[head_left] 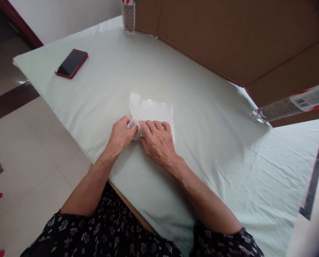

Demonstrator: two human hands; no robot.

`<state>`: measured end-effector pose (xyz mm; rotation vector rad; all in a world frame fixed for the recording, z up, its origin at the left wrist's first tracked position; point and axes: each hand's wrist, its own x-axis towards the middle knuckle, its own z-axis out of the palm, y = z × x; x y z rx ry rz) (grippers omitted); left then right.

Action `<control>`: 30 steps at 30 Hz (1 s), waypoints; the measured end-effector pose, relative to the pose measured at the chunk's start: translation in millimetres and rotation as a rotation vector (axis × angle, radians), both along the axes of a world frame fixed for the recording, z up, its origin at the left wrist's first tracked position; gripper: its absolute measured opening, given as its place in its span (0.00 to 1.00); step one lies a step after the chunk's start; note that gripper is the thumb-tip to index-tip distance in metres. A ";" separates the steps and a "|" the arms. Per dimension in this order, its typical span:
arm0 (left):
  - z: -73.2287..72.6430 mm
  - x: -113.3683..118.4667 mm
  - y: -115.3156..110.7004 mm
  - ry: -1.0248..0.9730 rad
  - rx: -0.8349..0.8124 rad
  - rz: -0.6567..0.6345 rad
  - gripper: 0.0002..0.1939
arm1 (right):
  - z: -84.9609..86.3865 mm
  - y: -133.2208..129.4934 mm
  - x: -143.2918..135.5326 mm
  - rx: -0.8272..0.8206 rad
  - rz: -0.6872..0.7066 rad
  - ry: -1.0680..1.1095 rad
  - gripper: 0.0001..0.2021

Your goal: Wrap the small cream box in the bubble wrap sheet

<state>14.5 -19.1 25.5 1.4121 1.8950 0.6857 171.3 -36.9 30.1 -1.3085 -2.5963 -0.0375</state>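
A thin, white, wrinkled sheet that looks like tissue paper (156,110) lies on the pale green cloth, with its left edge lifted and creased. My left hand (123,132) is closed around a bunched part of the sheet at its near left corner. Just to the right, my right hand (159,141) rests palm down on the sheet, fingers lying over it and slightly bent. Its thumb side is close beside my left fingers. The part of the sheet under my right palm is hidden.
A phone in a red case (71,63) lies at the far left of the cloth-covered table (202,96). A large brown cardboard panel (215,39) stands at the back. One clear bottle (128,18) is at its left end, another bottle (277,109) at the right.
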 end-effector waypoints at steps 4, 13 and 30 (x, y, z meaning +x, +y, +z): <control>0.2 5.4 -2.0 -0.273 -0.013 0.033 0.08 | 0.0 1.4 2.3 -0.025 0.014 0.058 0.22; 20.1 -1.8 -11.5 -0.577 -0.031 -0.222 0.13 | 7.2 9.5 19.5 -0.188 0.078 0.171 0.30; 12.0 7.0 -20.6 0.030 0.297 -0.417 0.09 | 0.9 15.2 32.8 -0.150 0.124 0.341 0.25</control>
